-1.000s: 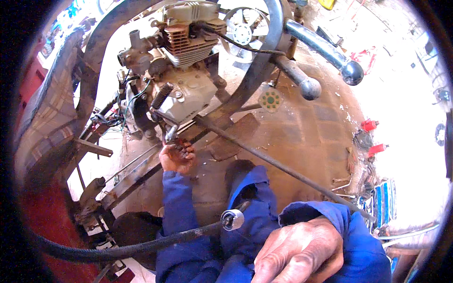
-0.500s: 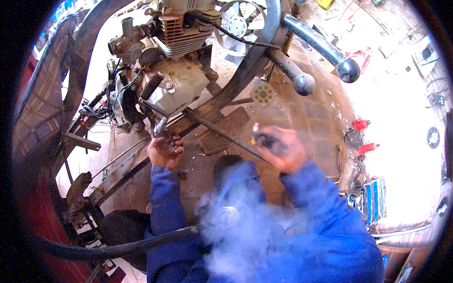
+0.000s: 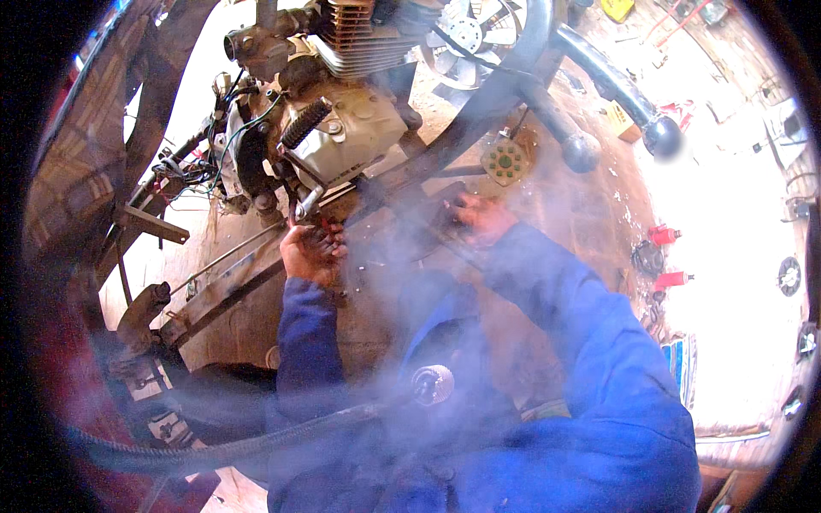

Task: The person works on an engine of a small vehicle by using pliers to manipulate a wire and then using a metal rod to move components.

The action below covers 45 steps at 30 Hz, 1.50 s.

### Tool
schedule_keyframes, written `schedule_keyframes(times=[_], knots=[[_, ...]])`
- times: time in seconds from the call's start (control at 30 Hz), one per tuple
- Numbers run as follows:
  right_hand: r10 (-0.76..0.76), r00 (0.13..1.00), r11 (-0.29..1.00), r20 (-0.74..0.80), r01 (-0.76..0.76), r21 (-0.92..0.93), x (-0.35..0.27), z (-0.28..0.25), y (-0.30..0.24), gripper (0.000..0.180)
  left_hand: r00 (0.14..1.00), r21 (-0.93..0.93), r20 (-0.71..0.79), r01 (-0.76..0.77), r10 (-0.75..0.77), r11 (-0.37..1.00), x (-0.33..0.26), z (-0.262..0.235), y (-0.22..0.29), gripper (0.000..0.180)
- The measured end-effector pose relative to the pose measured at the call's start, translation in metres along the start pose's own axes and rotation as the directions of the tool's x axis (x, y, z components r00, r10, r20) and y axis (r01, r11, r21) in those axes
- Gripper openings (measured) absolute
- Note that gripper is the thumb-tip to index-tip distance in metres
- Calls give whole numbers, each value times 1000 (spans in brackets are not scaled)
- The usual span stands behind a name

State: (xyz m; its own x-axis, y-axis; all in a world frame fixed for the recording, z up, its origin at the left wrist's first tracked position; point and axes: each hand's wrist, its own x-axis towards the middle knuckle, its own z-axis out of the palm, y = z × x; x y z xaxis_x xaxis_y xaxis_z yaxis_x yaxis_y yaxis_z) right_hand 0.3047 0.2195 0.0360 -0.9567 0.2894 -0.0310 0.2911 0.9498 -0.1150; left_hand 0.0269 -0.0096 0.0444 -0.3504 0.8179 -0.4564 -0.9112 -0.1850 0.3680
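A motorcycle engine (image 3: 351, 137) with grey casing and cooling fins hangs in a dark tubular frame (image 3: 479, 111). My left hand (image 3: 312, 252), in a blue sleeve, is closed around the lower end of a metal rod (image 3: 306, 203) that comes down from the engine casing. My right hand (image 3: 481, 215) rests with curled fingers on a dark frame bar just right of the engine. Grey smoke drifts over my arms and blurs that hand, so whether it grips anything is unclear.
A black corrugated hose (image 3: 256, 440) with a round metal end (image 3: 434, 382) crosses over my lap. Two black tubes with rounded ends (image 3: 658, 132) stick out upper right. A perforated plate (image 3: 506, 160) lies on the brown floor; red parts (image 3: 663, 235) lie right.
My right hand rose from my lap to the frame bar beside the engine. Smoke appeared and has spread. My left hand stayed at the rod. The view moved closer to the engine.
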Motion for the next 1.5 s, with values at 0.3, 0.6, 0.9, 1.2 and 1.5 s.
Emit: schedule_keyframes(times=[0.3,0.6,0.9,1.2,1.5], knots=[[450,886,825,113,-461,327,-50,-75,-66,53,972,-196,197,169,-130,966,23,-37,3,38],[588,698,709,409,-688,155,-180,-78,-91,44,994,-126,23,112,-110,986,13,-18,2,28],[572,710,736,410,-666,127,-175,-95,-115,37,976,-229,134,198,-171,953,17,-31,0,32],[577,698,739,424,-667,92,-172,-88,-109,41,983,-224,109,171,-150,959,25,-28,-2,28],[591,769,803,242,-591,-83,-189,-60,-96,40,958,-300,218,248,-186,921,22,-36,2,28]])
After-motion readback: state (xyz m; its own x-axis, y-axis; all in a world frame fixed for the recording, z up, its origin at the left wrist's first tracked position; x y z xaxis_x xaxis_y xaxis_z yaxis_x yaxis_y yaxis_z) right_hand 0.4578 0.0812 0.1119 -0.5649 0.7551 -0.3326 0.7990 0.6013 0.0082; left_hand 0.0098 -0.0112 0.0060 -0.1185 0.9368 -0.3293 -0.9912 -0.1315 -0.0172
